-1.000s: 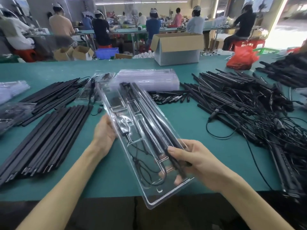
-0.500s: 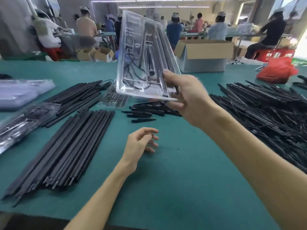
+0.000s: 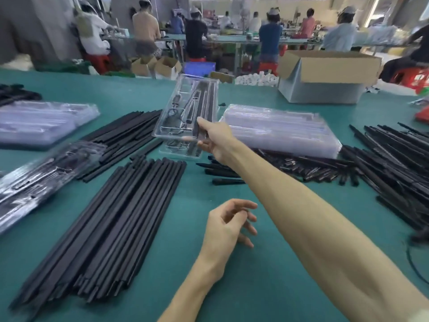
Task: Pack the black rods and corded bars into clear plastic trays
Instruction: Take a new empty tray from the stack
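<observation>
The right hand point(image 3: 216, 141) is pinching the near end of a filled tray point(image 3: 185, 110) between thumb and fingers, holding it tilted just above another tray point(image 3: 180, 151) lying far out on the table point(image 3: 232, 287). The left hand point(image 3: 228, 226) is hovering near, fingers loosely curled, holding nothing. This looks like stacking a finished tray; next it needs lowering squarely, then letting go.

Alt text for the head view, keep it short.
The right hand holds a packed clear tray above the green table, while the left hand hovers empty, fingers loosely curled. Black rods lie bundled at left, stacked clear trays at right.
</observation>
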Motion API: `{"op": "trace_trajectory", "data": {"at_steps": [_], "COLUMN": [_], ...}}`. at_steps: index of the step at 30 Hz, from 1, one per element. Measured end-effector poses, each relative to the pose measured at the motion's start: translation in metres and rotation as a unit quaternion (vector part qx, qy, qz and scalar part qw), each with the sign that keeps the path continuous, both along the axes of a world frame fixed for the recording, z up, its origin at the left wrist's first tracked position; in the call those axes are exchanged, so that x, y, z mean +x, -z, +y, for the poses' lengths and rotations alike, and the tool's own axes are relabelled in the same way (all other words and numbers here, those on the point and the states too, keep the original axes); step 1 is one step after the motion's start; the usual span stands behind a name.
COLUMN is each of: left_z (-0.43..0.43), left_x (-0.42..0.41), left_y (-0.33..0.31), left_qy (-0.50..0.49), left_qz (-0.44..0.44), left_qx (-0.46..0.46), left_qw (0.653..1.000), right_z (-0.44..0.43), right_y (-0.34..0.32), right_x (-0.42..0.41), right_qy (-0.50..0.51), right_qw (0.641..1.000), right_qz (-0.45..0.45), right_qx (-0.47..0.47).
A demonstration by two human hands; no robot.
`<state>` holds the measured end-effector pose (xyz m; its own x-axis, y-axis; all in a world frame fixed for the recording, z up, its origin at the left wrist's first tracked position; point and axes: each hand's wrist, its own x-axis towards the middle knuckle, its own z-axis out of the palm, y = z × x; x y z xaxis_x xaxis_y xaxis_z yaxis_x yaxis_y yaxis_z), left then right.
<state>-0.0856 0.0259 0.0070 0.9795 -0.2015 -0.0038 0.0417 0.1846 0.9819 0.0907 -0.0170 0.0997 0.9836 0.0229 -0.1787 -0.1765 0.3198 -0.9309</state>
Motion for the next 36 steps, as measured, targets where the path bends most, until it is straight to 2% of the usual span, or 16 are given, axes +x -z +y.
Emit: {"op": "trace_trajectory", "data": {"at_steps": [4,7,11,13,15,16,18,20,23,25,28,30,34,36], "left_z": [-0.001,-0.002,-0.002,-0.002,-0.002,-0.002,-0.002,-0.001,-0.001,-0.001,-0.002,-0.003,-0.002,-0.002], "left_x": [0.003,0.003,0.004,0.003,0.003,0.003,0.003,0.002,0.002,0.002,0.002,0.002,0.003,0.003], "left_y": [0.002,0.002,0.002,0.001,0.001,0.001,0.001,0.001,0.002,0.002,0.002,0.002,0.003,0.003], "left_qy": [0.003,0.006,0.007,0.006,0.0,-0.005,-0.01,-0.01,-0.013,-0.01,-0.006,-0.004,-0.002,-0.001], "left_qz": [-0.004,-0.009,-0.011,-0.009,-0.004,0.0,0.008,0.009,0.011,0.012,0.01,0.005,0.005,0.005], "left_qx": [-0.011,-0.012,0.0,0.001,-0.007,-0.012,-0.019,-0.022,-0.021,-0.017,-0.013,-0.006,0.001,0.001], "left_qw": [1.0,1.0,1.0,1.0,1.0,1.0,1.0,1.0,1.0,1.0,1.0,1.0,1.0,1.0], "right_z": [0.017,0.02,0.013,0.012,0.012,0.011,0.004,-0.014,-0.059,-0.1,-0.164,-0.196,-0.221,-0.226], "right_y": [0.037,0.054,0.062,0.061,0.06,0.059,0.052,0.042,0.029,0.025,0.031,0.04,0.046,0.042], "right_x": [0.015,0.02,0.024,0.025,0.024,0.022,0.017,0.016,0.019,0.021,0.021,0.016,0.018,0.024], "right_qy": [-0.035,-0.028,-0.055,-0.067,-0.085,-0.099,-0.113,-0.067,0.024,0.064,0.062,0.072,0.113,0.127], "right_qw": [0.999,0.998,0.996,0.996,0.996,0.991,0.96,0.897,0.808,0.778,0.74,0.715,0.7,0.71], "right_qz": [0.035,0.054,0.053,0.036,0.005,-0.014,-0.068,-0.149,-0.218,-0.193,-0.123,-0.112,-0.149,-0.146], "right_qx": [0.006,-0.033,0.044,0.047,-0.02,-0.09,-0.249,-0.41,-0.547,-0.595,-0.659,-0.686,-0.69,-0.677]}}
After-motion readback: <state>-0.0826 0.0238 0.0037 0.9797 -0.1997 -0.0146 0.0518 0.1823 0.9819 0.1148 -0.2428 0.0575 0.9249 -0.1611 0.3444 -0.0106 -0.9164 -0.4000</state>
